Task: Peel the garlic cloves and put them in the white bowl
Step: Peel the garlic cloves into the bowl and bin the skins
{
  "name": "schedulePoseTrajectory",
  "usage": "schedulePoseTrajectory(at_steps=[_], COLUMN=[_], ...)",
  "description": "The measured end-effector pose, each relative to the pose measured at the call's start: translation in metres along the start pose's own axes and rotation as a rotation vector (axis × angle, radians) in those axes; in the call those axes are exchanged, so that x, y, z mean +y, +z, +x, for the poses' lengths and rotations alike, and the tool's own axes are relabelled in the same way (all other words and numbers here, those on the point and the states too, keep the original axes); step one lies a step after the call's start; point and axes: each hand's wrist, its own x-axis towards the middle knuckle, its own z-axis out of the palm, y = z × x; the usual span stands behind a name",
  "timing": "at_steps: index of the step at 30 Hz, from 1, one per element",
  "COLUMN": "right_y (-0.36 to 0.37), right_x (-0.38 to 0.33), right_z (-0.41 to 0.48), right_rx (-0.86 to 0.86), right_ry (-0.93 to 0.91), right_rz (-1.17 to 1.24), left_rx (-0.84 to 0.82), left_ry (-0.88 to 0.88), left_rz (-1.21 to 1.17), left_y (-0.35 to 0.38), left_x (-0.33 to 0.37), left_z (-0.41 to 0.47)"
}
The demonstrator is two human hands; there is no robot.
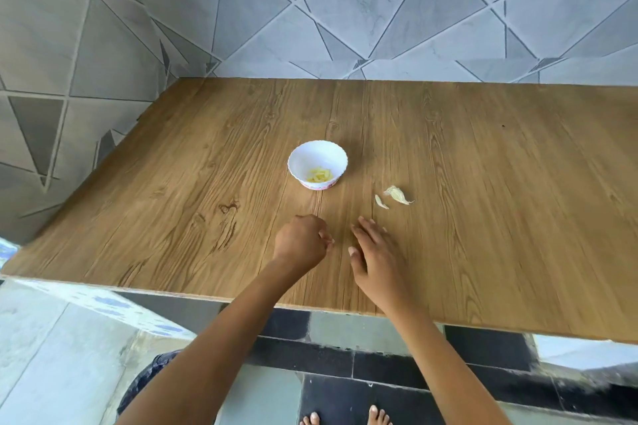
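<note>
Some peeled garlic cloves (320, 175) sit in our white bowl (312, 153). Our left hand (302, 241) is curled up; our right hand (376, 260) lies flat.

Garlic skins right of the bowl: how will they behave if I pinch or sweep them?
The garlic skins look thin and curled, so they are probably very light and floppy; a sweep may scatter them. They seem papery, likely to crumple or tear in a pinch. Lying on the smooth table, they should slide rather than roll.
</note>
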Motion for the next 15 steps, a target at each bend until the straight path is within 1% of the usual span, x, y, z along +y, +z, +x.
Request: schedulePoseTrajectory(at_steps=[3, 5, 6, 7, 10, 11, 13, 15], right_y=[-0.002, -0.003, -0.005, -0.008, -0.019, -0.023, -0.026, -0.026], right_x=[-0.002, -0.001, -0.001, -0.003, -0.012, -0.018, -0.028, -0.032], right_z=[0.000, 0.001, 0.000, 0.001, 0.005, 0.008, 0.015, 0.019], right_rx=[-0.032, -0.060, -0.069, -0.075, -0.091, -0.120, -0.207, -0.236], right_ry=[0.002, 0.011, 0.021, 0.035, 0.126, 0.190, 0.356, 0.488], right_rz=[0.005, 0.036, 0.069, 0.123, 0.400, 0.509, 0.745, 0.900], left_rx=[0.036, 0.021, -0.001, -0.036, -0.190, -0.215, -0.241, -0.252], left_ry=[0.021, 0.019, 0.016, 0.004, -0.112, -0.138, -0.162, -0.182], left_rz=[0.138, 0.135, 0.050, -0.114, -0.763, -0.886, -0.979, -1.041], left_y=[0.002, 0.000, -0.002, -0.005, -0.015, -0.016, -0.014, -0.011], left_x=[0.007, 0.007, 0.002, -0.004, -0.017, -0.019, -0.020, -0.020], left_z=[-0.002, 0.000, 0.000, 0.000, -0.009, -0.013, -0.016, -0.018])
